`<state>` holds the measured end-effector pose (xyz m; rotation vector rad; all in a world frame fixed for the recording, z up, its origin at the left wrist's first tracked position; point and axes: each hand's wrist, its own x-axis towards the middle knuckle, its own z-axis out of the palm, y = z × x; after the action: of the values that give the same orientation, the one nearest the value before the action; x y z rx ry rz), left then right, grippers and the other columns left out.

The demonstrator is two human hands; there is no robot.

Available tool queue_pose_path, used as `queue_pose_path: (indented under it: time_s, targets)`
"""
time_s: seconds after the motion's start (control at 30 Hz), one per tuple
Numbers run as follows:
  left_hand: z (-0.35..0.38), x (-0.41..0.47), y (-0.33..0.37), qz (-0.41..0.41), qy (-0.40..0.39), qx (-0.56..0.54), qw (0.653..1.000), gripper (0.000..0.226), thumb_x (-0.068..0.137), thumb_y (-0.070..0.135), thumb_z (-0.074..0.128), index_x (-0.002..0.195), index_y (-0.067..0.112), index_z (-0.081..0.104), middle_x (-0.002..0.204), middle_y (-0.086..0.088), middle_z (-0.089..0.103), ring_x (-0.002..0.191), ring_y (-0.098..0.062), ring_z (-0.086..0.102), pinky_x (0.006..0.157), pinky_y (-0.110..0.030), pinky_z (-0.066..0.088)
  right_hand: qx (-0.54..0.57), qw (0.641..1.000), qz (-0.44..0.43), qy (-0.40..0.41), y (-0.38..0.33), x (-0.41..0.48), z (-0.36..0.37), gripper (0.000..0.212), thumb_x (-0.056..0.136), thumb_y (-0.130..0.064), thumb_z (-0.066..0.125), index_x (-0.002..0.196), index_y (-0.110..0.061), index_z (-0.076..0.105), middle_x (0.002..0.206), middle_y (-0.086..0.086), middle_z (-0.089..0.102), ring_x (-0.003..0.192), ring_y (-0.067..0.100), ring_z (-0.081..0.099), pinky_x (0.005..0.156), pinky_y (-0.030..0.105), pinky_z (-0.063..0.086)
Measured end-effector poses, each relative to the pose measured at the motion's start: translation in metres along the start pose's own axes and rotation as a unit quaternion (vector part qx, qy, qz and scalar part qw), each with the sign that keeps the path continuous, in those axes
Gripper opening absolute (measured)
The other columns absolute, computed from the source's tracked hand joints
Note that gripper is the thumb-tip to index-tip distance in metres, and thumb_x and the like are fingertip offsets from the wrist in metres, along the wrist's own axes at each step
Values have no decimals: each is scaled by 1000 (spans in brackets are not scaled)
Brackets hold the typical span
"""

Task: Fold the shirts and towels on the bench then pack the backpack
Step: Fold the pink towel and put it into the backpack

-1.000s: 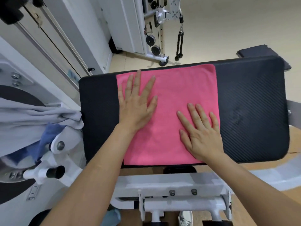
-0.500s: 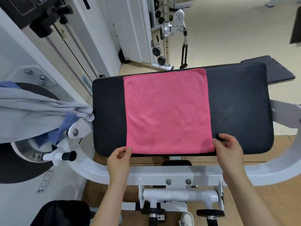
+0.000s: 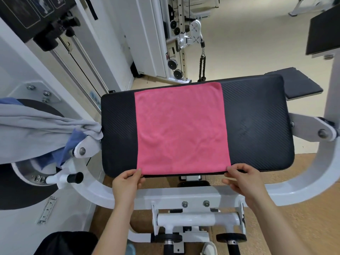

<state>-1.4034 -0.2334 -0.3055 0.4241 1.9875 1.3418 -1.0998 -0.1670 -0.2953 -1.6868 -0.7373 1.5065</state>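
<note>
Solid pink on the towel, no print, faint fuzzy mottling. Black on the table pad, fine diagonal rib pattern. Gloss white on the frame, silver bolts. Pale grey on the shirt, plain; mid blue on the cloth under it. Black cap on white handle. Tan speckled floor up close, plain beige farther off. Black on the pulley wheels and the second pad.

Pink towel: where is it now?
Head view: pink towel lies flat, centred on the black bench pad; left hand and right hand pinch its near corners.
</note>
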Motion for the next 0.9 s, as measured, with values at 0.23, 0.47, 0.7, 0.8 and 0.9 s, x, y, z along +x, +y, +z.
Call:
queue_pose_path:
  time_s: [0.23, 0.47, 0.7, 0.8, 0.9]
  targets:
    - [-3, 4, -1, 28, -31, -39, 998, 19, 88, 12, 70, 100, 21, 59, 78, -5, 73, 66, -13, 70, 58, -23, 54, 24, 998, -59, 4, 3, 3, -3, 18, 88, 3, 61, 80, -11, 55, 69, 11, 64, 58, 14, 62, 54, 26, 47]
    - [-22, 4, -5, 38, -125, 11, 991, 21, 85, 8, 70, 99, 22, 75, 93, 0, 74, 85, -13, 68, 74, -24, 55, -125, 970, -163, -133, 4, 5, -29, 30, 92, 1, 58, 95, -24, 76, 78, 6, 66, 72, 18, 59, 67, 22, 49]
    - [-34, -6, -5, 143, -146, 201, 958, 26, 83, 7, 73, 89, 33, 74, 88, 8, 70, 84, 1, 63, 71, -16, 47, -403, 846, -344, -67, -1, -4, -36, 32, 78, 0, 76, 107, -13, 73, 81, -9, 60, 76, 9, 60, 71, 21, 48]
    - [-46, -12, -9, 128, -165, 219, 953, 25, 83, 9, 73, 82, 34, 75, 88, 0, 64, 85, -9, 61, 71, -17, 45, -414, 844, -334, -62, -3, -15, -46, 22, 81, -11, 76, 101, -20, 76, 75, -6, 57, 69, 10, 56, 61, 16, 41]
    - [-61, -13, -9, 78, -192, 221, 953, 20, 82, 10, 74, 76, 28, 78, 93, 3, 63, 89, -11, 61, 70, -16, 45, -347, 901, -235, -114, -14, -21, -56, 18, 79, -16, 76, 93, -28, 77, 84, 1, 60, 78, 12, 58, 66, 19, 42]
